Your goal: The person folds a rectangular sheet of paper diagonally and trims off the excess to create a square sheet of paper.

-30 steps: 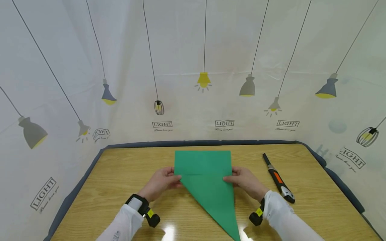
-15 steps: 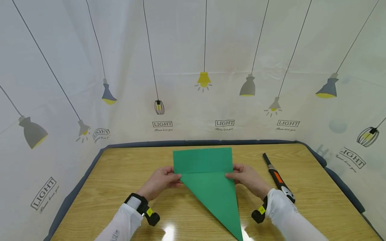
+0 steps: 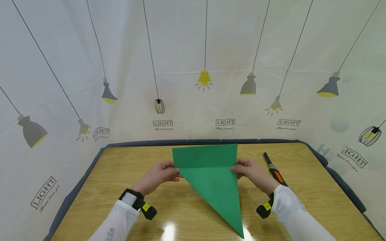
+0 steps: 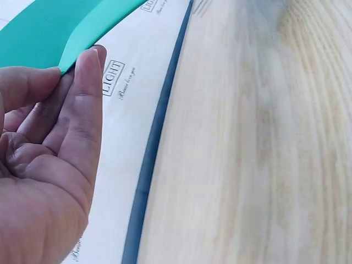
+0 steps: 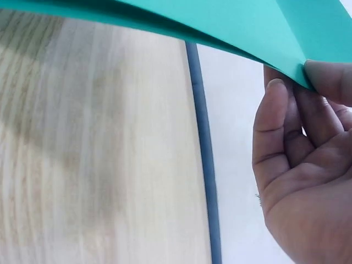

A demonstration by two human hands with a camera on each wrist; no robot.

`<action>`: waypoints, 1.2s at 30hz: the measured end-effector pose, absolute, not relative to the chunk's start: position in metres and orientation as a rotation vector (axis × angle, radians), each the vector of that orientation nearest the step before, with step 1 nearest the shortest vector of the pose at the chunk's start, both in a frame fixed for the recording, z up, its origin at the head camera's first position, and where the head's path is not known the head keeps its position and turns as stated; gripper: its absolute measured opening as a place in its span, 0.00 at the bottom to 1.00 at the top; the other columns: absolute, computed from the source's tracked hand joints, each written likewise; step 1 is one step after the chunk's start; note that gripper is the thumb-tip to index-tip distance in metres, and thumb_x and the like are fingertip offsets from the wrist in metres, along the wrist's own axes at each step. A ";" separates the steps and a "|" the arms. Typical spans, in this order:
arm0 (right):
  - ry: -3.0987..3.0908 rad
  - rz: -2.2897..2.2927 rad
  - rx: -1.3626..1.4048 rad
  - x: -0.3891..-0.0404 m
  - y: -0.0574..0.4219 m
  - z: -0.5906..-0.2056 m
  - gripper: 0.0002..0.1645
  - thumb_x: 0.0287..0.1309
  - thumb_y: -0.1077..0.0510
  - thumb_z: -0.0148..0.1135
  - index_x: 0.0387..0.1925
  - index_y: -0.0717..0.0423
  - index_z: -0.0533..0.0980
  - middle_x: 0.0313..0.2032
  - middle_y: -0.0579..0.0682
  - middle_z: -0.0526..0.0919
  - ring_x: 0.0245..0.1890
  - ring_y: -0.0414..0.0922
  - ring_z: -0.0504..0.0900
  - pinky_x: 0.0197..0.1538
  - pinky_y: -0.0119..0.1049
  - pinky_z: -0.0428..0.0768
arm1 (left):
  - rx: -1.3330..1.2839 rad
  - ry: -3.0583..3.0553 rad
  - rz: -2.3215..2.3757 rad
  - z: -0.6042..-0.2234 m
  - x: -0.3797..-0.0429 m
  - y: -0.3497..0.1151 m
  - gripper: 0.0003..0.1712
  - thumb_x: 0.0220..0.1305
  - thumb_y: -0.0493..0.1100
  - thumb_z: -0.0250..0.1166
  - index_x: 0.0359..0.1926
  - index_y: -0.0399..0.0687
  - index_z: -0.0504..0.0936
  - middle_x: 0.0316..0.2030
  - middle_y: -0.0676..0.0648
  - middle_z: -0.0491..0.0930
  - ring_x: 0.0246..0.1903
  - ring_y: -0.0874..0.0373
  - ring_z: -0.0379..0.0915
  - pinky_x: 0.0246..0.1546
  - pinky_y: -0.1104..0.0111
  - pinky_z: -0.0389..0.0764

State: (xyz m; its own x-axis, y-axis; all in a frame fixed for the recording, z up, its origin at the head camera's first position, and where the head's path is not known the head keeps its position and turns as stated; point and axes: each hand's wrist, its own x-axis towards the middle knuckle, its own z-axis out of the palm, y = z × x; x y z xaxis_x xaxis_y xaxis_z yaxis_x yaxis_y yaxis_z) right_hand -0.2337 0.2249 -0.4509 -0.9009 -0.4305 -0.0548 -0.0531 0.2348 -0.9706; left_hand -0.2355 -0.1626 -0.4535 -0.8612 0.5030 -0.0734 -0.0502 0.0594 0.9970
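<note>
A folded sheet of green paper [image 3: 211, 182] is held up over the table between both hands. Its upper part is a rectangular band, and below a crease it tapers to a point at the lower right. My left hand [image 3: 159, 174] pinches the paper's left edge near the crease, thumb in front and fingers behind. On the opposite edge, my right hand [image 3: 253, 173] pinches the paper at about the same height. Layers of the folded paper [image 5: 220, 27] stand slightly apart in the right wrist view. The left wrist view has the paper's corner [image 4: 66, 60] between thumb and fingers.
A utility knife [image 3: 275, 172] with a black and orange handle lies on the wooden table [image 3: 120, 167], right of the paper and partly behind the right forearm. A dark padded edge [image 3: 72, 194] borders the table. Behind hangs a pale curtain [image 3: 181, 50] printed with lamps.
Both hands have raised the green paper and moved slightly apart. The paper tilts a little, and its lower point has lifted into view. My right forearm now covers more of the knife.
</note>
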 end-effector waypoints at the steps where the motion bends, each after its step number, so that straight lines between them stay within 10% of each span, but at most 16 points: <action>1: 2.214 -1.710 -0.454 -0.233 0.225 -0.448 0.18 0.73 0.53 0.60 0.51 0.65 0.78 0.39 0.55 0.84 0.40 0.51 0.80 0.51 0.47 0.79 | 0.469 1.954 1.850 -0.451 -0.236 -0.163 0.17 0.77 0.40 0.60 0.59 0.33 0.78 0.49 0.38 0.85 0.55 0.36 0.79 0.54 0.58 0.82; 29: 2.326 -1.962 -0.612 -0.220 0.221 -0.419 0.15 0.72 0.58 0.61 0.50 0.65 0.84 0.34 0.53 0.86 0.36 0.49 0.81 0.42 0.41 0.81 | 0.635 2.172 1.978 -0.419 -0.223 -0.158 0.14 0.77 0.44 0.60 0.53 0.39 0.84 0.45 0.40 0.85 0.46 0.46 0.84 0.52 0.55 0.83; 36: 2.283 -2.024 -0.615 -0.218 0.219 -0.422 0.16 0.75 0.59 0.56 0.51 0.63 0.85 0.50 0.54 0.87 0.45 0.49 0.85 0.46 0.42 0.84 | 0.688 2.220 1.951 -0.420 -0.223 -0.159 0.16 0.78 0.45 0.60 0.57 0.42 0.84 0.48 0.42 0.85 0.46 0.48 0.84 0.51 0.57 0.84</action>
State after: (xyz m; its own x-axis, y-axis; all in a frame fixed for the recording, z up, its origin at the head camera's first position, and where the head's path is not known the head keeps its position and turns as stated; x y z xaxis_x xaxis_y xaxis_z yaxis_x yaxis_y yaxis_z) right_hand -0.2183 0.2190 -0.4218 -0.9215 -0.3092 0.2350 -0.2704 0.0763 -0.9597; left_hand -0.2229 -0.1595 -0.4204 -0.8918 0.3993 0.2128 0.2623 0.0729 0.9622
